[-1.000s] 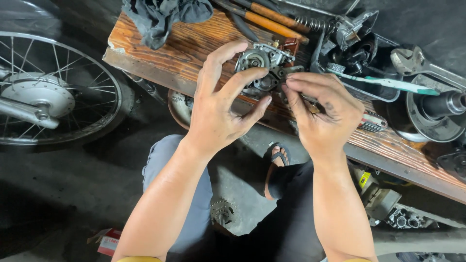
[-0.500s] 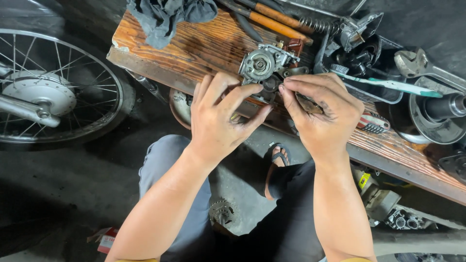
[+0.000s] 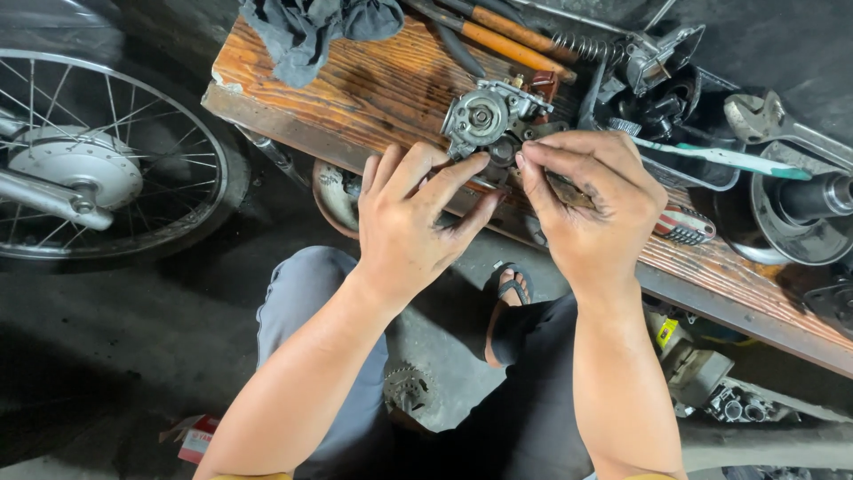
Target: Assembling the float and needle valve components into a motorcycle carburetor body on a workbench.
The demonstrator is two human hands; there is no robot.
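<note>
A small grey metal engine part (image 3: 482, 116) with a round face lies on the near edge of a wooden board (image 3: 355, 89). My left hand (image 3: 413, 222) reaches up from below, its fingertips and thumb closing on the part's dark lower end. My right hand (image 3: 591, 209) is just to the right, with thumb and forefinger pinched on a small dark piece (image 3: 526, 153) at the part's lower right corner. My knees and a sandalled foot (image 3: 509, 289) show beneath the hands.
A spoked wheel (image 3: 98, 160) stands at the left. On the board lie a dark cloth (image 3: 311, 31), orange-handled screwdrivers (image 3: 506, 40), a spring (image 3: 582, 44), a teal-handled tool (image 3: 729, 160) and a wrench (image 3: 782, 129). A round metal hub (image 3: 791, 213) sits at the right, a gear (image 3: 407, 391) on the floor.
My left hand's fingers have slid down off the part's face, leaving its round front uncovered. The right hand has stayed pinched beside it.
</note>
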